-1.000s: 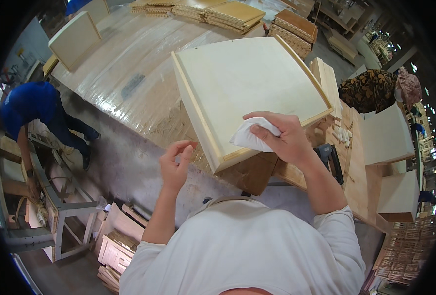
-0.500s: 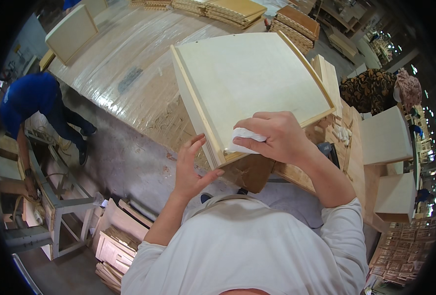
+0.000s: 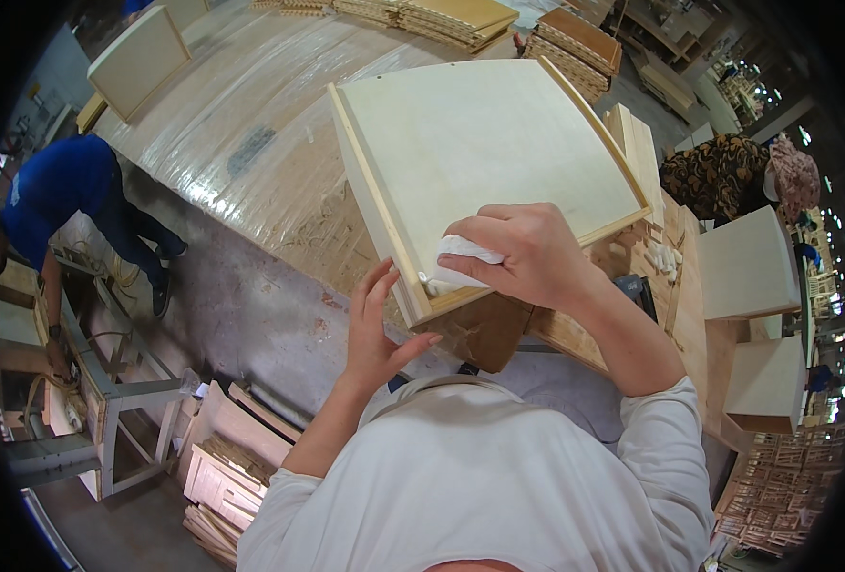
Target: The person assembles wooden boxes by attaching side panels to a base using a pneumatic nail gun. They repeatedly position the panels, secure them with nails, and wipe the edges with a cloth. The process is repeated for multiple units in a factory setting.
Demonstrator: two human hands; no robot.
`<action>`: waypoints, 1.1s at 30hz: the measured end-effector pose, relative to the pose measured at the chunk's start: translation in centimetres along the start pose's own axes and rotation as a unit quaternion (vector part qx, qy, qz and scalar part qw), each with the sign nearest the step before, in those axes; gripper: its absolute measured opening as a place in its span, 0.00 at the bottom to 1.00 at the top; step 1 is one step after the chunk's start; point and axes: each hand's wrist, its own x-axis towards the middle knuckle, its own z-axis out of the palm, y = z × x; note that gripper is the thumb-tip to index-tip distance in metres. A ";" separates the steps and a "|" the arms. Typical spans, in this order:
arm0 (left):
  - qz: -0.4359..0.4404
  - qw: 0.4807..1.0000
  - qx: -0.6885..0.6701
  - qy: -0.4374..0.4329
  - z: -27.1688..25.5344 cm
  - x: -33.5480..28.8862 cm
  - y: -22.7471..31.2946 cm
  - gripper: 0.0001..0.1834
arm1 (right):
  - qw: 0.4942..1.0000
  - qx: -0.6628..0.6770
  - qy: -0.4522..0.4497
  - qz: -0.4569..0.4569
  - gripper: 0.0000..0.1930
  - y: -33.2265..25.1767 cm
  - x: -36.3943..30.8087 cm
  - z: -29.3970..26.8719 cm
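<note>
A pale wooden drawer box (image 3: pixel 470 143) lies in front of me, its flat panel facing up between raised edge strips. My right hand (image 3: pixel 534 250) is closed on a white cloth (image 3: pixel 463 257), pressed to the panel at its near left corner. My left hand (image 3: pixel 375 329) is beside that same corner. Its fingers are apart, the fingertips at the outer side of the drawer box, and the thumb points toward the near edge. Part of the cloth is hidden under my right fingers.
A plastic-covered worktable (image 3: pixel 251 143) stretches away to the left. On its far side are stacked wooden panels (image 3: pixel 451 24). To the right, a dark tool (image 3: pixel 637 296) lies on a wooden bench (image 3: pixel 585 338). A person in blue (image 3: pixel 70 186) bends over a metal frame (image 3: pixel 141 391) at left.
My right hand has slid the cloth a little left along the panel toward the corner strip. My left thumb has shifted slightly right. The person in blue has bent lower.
</note>
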 end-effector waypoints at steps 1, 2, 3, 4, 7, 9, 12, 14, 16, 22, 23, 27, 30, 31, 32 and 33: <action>-0.001 1.000 -0.001 0.004 0.2 -0.1 0.0 0.49 | 1.000 -0.005 0.002 0.002 0.09 0.1 -0.2 -0.1; -0.002 1.000 -0.003 0.007 0.4 -0.1 -0.1 0.49 | 1.000 -0.011 0.004 0.004 0.09 0.2 -0.4 -0.3; -0.011 1.000 -0.006 0.016 0.7 -0.1 0.0 0.49 | 1.000 -0.017 0.006 0.006 0.09 0.5 -0.7 -0.6; -0.020 0.999 -0.010 0.025 1.0 -0.2 0.1 0.50 | 1.000 -0.017 0.007 0.010 0.10 0.8 -1.0 -0.9; -0.037 0.998 -0.020 0.054 2.2 -0.6 -0.2 0.51 | 0.999 -0.026 0.012 0.029 0.10 2.1 -2.3 -1.9; -0.043 0.996 -0.025 0.078 3.0 -0.7 -0.4 0.53 | 0.998 -0.038 0.019 0.049 0.11 3.1 -3.3 -2.5; -0.047 0.992 -0.041 0.113 4.3 -0.5 -0.6 0.55 | 0.995 -0.053 0.034 0.071 0.11 4.9 -5.0 -3.7; -0.049 0.988 -0.062 0.133 5.2 -0.4 -0.9 0.56 | 0.994 -0.059 0.063 0.072 0.11 6.4 -6.2 -4.4; -0.064 0.983 -0.083 0.152 6.0 -0.1 -1.0 0.57 | 0.991 -0.068 0.081 0.084 0.11 8.0 -7.5 -5.3; -0.047 0.980 -0.044 0.189 7.3 -1.1 -3.5 0.58 | 0.980 -0.090 0.088 0.154 0.10 12.5 -11.2 -8.6; -0.052 0.979 -0.051 0.192 7.5 -1.2 -3.8 0.58 | 0.978 -0.099 0.091 0.162 0.10 13.3 -11.7 -9.3; -0.084 0.978 -0.046 0.187 7.8 -3.6 -7.3 0.59 | 0.970 -0.129 0.103 0.181 0.11 16.3 -13.6 -11.1; -0.101 0.976 -0.063 0.185 7.7 -4.7 -8.5 0.53 | 0.961 -0.155 0.079 0.214 0.11 17.9 -14.7 -12.5; -0.102 0.975 -0.067 0.187 7.6 -4.9 -8.7 0.50 | 0.962 -0.156 0.081 0.209 0.11 18.2 -14.8 -12.8; -0.086 0.968 -0.093 0.216 7.8 -5.1 -9.0 0.41 | 0.963 -0.156 0.084 0.204 0.11 18.5 -14.8 -13.1; -0.082 0.963 -0.112 0.231 8.1 -4.8 -8.7 0.36 | 0.963 -0.159 0.086 0.200 0.12 18.7 -14.9 -13.4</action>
